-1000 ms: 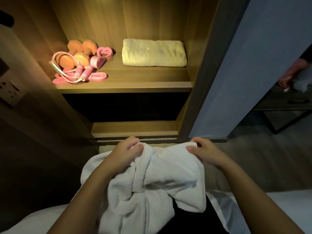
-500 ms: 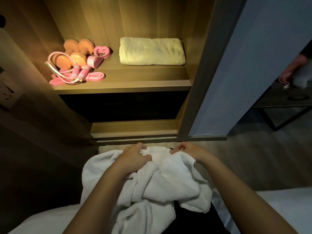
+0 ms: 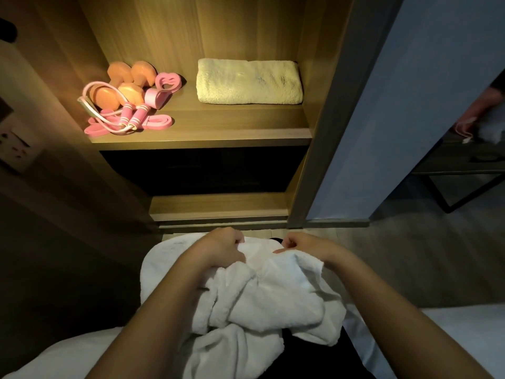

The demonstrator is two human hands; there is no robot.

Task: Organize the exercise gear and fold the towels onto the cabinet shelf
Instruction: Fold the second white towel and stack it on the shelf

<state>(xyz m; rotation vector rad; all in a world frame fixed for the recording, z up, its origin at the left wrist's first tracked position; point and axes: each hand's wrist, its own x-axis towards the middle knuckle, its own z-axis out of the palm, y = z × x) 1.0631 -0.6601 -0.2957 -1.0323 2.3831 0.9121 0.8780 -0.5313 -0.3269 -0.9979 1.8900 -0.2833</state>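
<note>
Head view: below the wooden cabinet shelf [image 3: 202, 138], a limp white terry towel [image 3: 273, 302] was clutched by the curled left hand [image 3: 222, 250] and right hand [image 3: 307, 248]; its corners were judged the best hold.

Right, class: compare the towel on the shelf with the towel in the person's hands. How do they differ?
The shelf towel is folded into a neat block; the held towel is crumpled. The shelf towel looks pale yellow; the held towel is white. The shelf towel lies untouched on the shelf; the held towel is gripped by left hand and right hand. Both look fluffy.
</note>
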